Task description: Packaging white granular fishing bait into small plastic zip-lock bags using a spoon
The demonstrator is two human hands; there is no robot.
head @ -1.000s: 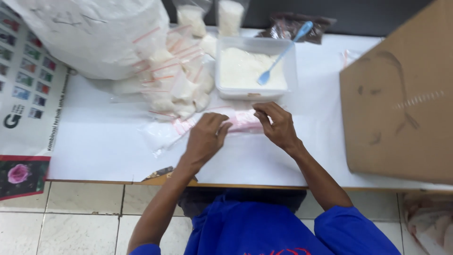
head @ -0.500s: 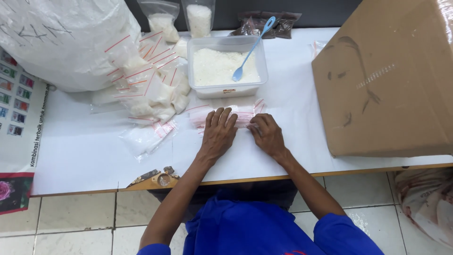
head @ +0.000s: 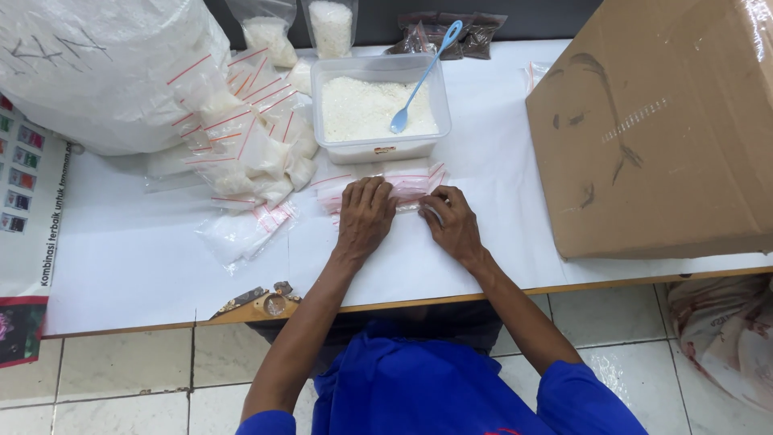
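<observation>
My left hand (head: 365,216) lies flat, palm down, on a small clear zip bag of white powder (head: 407,182) with a red seal strip, on the white table (head: 137,258). My right hand (head: 452,221) presses its fingertips on the bag's right end. Just beyond the bag stands a clear plastic tub of white powder (head: 377,110) with a blue spoon (head: 420,77) leaning in it. A heap of filled zip bags (head: 254,145) lies to the left of the tub.
A big white sack (head: 97,68) fills the far left. A large cardboard box (head: 660,121) stands at the right. Two open bags of powder (head: 330,24) and dark packets (head: 471,32) stand at the back. The table's front edge is chipped (head: 262,302). Tiled floor lies below.
Both hands stay on the small bag; my left hand has flattened over it and the right has slid to its right end. The view has shifted with my head.
</observation>
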